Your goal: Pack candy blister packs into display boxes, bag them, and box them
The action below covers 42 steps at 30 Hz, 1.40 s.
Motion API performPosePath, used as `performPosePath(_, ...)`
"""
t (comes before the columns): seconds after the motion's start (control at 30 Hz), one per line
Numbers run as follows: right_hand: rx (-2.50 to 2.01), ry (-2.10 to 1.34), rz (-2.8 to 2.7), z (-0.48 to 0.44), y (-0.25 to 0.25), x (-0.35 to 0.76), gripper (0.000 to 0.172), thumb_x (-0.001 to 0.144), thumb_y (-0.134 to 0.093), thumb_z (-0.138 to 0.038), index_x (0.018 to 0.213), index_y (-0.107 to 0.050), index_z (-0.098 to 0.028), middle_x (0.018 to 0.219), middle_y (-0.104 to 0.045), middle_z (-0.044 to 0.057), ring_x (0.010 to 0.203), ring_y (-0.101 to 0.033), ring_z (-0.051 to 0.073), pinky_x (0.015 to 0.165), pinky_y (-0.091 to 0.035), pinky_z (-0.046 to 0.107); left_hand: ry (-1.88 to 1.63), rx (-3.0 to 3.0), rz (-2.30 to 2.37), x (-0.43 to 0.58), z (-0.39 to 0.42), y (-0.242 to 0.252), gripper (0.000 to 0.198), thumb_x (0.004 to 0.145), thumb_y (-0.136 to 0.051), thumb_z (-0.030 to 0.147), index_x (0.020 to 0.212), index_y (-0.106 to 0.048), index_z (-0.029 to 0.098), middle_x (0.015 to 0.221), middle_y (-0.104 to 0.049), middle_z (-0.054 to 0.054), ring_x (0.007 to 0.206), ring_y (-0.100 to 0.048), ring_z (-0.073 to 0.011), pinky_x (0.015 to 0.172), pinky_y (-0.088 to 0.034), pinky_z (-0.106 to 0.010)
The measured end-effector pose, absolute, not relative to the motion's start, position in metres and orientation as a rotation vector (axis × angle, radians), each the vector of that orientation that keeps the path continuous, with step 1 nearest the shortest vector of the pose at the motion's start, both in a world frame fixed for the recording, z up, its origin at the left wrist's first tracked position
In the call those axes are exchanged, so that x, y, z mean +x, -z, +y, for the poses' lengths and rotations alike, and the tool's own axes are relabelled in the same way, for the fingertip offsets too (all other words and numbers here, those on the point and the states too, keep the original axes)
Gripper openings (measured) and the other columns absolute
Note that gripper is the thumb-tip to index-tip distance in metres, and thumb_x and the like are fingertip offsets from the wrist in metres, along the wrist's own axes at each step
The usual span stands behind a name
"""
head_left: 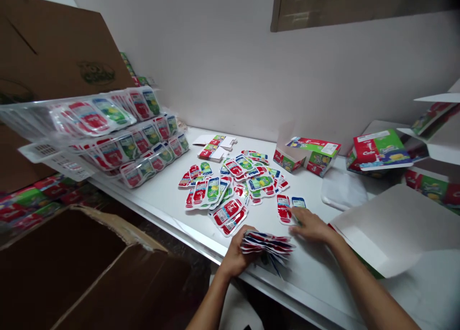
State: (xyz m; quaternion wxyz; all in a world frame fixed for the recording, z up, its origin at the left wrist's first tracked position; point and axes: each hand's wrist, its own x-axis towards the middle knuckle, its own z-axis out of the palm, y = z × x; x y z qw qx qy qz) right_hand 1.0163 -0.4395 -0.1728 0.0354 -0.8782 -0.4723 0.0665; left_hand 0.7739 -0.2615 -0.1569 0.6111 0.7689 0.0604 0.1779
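Note:
My left hand [237, 255] is closed around a fanned stack of red, white and blue sachets [268, 246] just above the white table's [172, 203] near edge. My right hand [311, 224] lies flat, fingers stretched out, on a pair of sachets [289, 206] lying on the table. Beyond both hands spreads a loose heap of red and green sachets [233, 186].
Clear trays of sachets [118, 133] are stacked at the left. Printed cartons [311, 155] and another carton [381, 150] sit along the wall. A flat white carton blank [398, 227] lies right of my right arm. Brown cardboard boxes [82, 267] stand at the lower left.

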Motion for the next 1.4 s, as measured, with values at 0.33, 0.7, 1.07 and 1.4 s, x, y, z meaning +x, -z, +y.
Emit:
performPosePath(0.33,-2.572,-0.037,-1.335,-0.419,0.172,0.984,0.039,0.097,-0.026,-0.022,0.091,-0.063,-0.013,0.092,-0.066,0.017,0.090,-0.057,0.026,0.080,-0.039,0.037,-0.490,1.863,0.121,0.777,-0.262,0.159,0.040,0.071,-0.077,0.033,0.105,-0.061,0.018,0.117,-0.057,-0.011,0.115,-0.053,-0.0273,0.100,-0.042,-0.039)
performPosePath(0.7,-2.006,-0.548,-1.680,-0.358,0.106,1.001,0.040,0.099,-0.031,-0.038,0.096,-0.067,-0.020,0.086,-0.069,0.001,0.076,-0.062,0.014,0.068,-0.045,0.024,-0.461,1.716,0.186,0.776,-0.264,0.163,0.046,0.073,-0.075,0.029,0.111,-0.053,0.020,0.106,-0.063,-0.007,0.095,-0.062,-0.0228,0.087,-0.049,-0.035)
performPosePath(1.07,-2.132,-0.197,-1.403,-0.296,0.156,1.042,0.035,0.082,-0.045,-0.005,0.108,-0.066,-0.015,0.117,-0.064,0.016,0.116,-0.050,0.030,0.103,-0.027,0.048,-0.470,1.806,0.137,0.779,-0.254,0.161,0.047,0.064,-0.081,0.031,0.104,-0.061,0.017,0.119,-0.061,-0.012,0.118,-0.054,-0.0300,0.103,-0.041,-0.041)
performPosePath(1.4,-1.607,-0.601,-1.056,-0.412,0.168,0.983,0.039,0.092,-0.036,-0.037,0.099,-0.069,-0.018,0.099,-0.071,0.007,0.092,-0.065,0.022,0.084,-0.050,0.034,-0.476,1.798,0.260,0.780,-0.260,0.163,0.052,0.063,-0.081,0.027,0.106,-0.054,0.017,0.128,-0.052,-0.012,0.109,-0.057,-0.0265,0.093,-0.046,-0.037)
